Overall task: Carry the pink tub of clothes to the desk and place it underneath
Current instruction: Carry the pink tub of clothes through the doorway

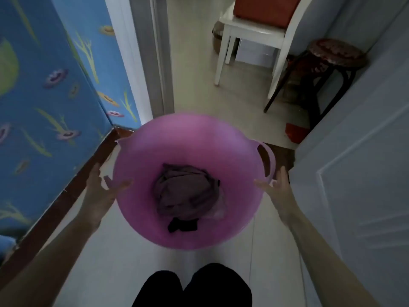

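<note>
clothes point(184, 191) in tub point(194, 134), chair point(250, 34) beyond

The pink tub point(194, 138) is sitting upright in the middle of the view, round and deep, with smooth translucent walls and a looped handle point(269, 161) sticking out on its right side. Its near rim is showing blurred. Crumpled clothes point(186, 193) are lying heaped in its bottom: a dull mauve garment is filling most of the floor, and a small black piece is resting at the near edge.

Smooth matt plastic pink tub point(141, 156), soft cloth clothes point(183, 191), glossy floor point(199, 89)
</note>
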